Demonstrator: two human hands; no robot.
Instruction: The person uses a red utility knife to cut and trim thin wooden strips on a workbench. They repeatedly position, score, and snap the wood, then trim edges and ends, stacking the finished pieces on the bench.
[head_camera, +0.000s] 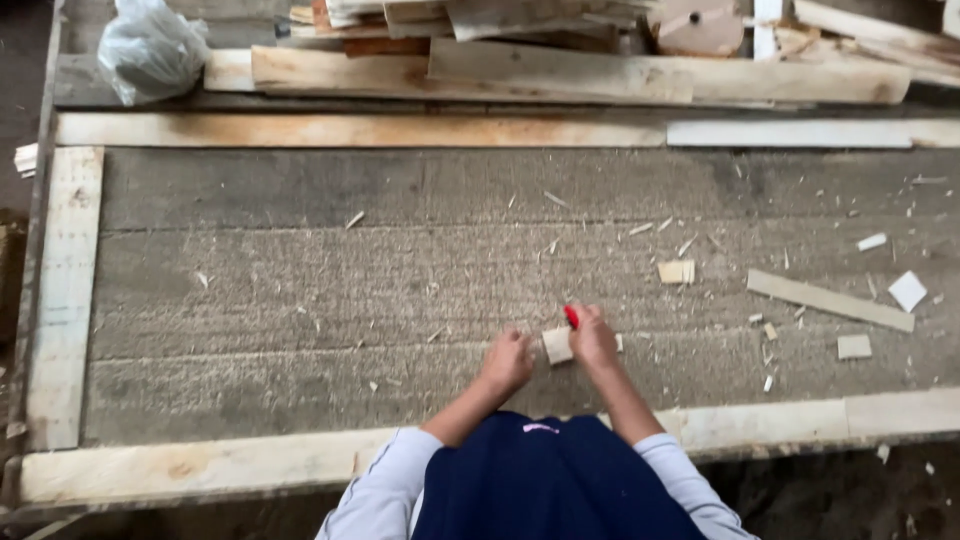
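Observation:
A small pale wood block (557, 346) lies on the grey worktable (300, 300) near its front edge. My left hand (507, 362) rests just left of the block, fingers curled, touching or almost touching it. Pressed against the block's right side, my right hand (594, 337) grips a small red tool (571, 316), whose tip pokes out above the fingers. Whether the tool is a pencil or a knife cannot be told.
Wood chips and offcuts lie scattered to the right, with a thin strip (830, 300) and a small square piece (676, 271). Stacked planks (560, 70) and a plastic bag (150, 50) sit at the back. Pale boards (65, 290) frame the table.

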